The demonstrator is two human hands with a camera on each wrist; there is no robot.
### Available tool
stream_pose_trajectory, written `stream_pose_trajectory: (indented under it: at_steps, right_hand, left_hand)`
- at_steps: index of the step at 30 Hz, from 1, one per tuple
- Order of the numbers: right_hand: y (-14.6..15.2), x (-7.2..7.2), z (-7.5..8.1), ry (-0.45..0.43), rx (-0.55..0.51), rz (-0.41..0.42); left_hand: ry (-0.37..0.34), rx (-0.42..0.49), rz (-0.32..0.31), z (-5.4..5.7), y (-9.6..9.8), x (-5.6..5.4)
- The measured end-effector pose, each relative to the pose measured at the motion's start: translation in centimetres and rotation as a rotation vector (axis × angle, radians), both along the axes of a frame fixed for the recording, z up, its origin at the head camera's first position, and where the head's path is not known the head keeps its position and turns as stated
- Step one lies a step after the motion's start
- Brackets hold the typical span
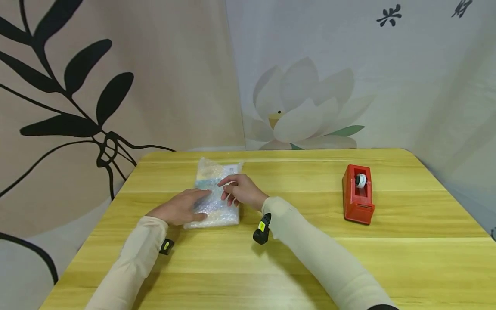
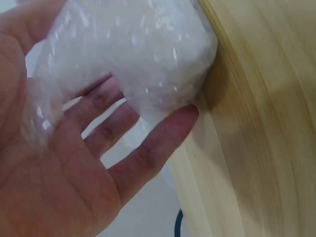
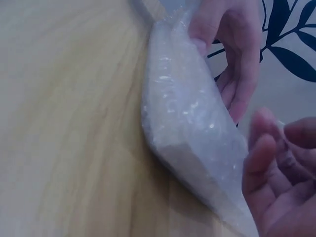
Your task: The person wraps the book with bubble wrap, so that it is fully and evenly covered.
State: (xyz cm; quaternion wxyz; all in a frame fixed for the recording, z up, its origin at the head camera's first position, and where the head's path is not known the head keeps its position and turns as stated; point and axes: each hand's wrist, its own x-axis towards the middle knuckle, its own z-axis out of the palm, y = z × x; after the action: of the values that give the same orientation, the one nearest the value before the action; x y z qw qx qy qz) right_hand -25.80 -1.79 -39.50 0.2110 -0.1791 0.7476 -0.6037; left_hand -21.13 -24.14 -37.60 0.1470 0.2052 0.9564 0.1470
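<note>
A flat rectangular package in bubble wrap (image 1: pixel 218 212) lies on the table, with blue and yellow printing showing faintly through the film. At its left side, my left hand (image 1: pixel 179 208) rests with thumb and fingers spread apart. The left wrist view shows a loose fold of the bubble wrap (image 2: pixel 123 44) over the fingers, the thumb tip right at the package's edge. Over the package's right half is my right hand (image 1: pixel 245 190), its fingers loosely bent. The right wrist view shows those fingers (image 3: pixel 259 158) beside the wrapped side, nothing visible between them.
A red tape dispenser (image 1: pixel 358 211) with a small roll of tape (image 1: pixel 361 181) stands on the right part of the wooden table (image 1: pixel 294 275). Behind the table's far edge hangs a cloth backdrop (image 1: pixel 186 86) printed with leaves and a lotus.
</note>
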Motion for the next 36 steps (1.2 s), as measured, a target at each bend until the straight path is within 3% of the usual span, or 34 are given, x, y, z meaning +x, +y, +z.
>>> stream_pose_trajectory:
  at_steps: [5,10,17,21,30,36]
  right_hand:
    - [-0.6,-0.7,-0.1,-0.086,-0.015,-0.055]
    - [-0.6,-1.1,0.0,-0.186,-0.073,-0.078]
    - [-0.4,-1.1,0.9,-0.110,-0.041,-0.039]
    - [-0.6,-1.1,1.2,-0.132,-0.040,-0.048]
    - [-0.6,-1.9,1.2,-0.289,-0.075,0.136]
    - [-0.6,-2.2,0.7,-0.362,-0.100,0.160]
  left_hand:
    - [-0.054,0.000,0.027,0.2,-0.1,-0.2]
    - [-0.059,0.002,0.031,0.1,-0.2,0.0]
    - [-0.045,0.006,0.030,0.1,-0.3,0.0]
    - [-0.052,0.016,0.030,0.1,-0.2,0.0]
    - [-0.050,0.014,0.044,0.0,-0.1,-0.1]
    - [-0.053,0.005,0.045,0.0,0.0,-0.3]
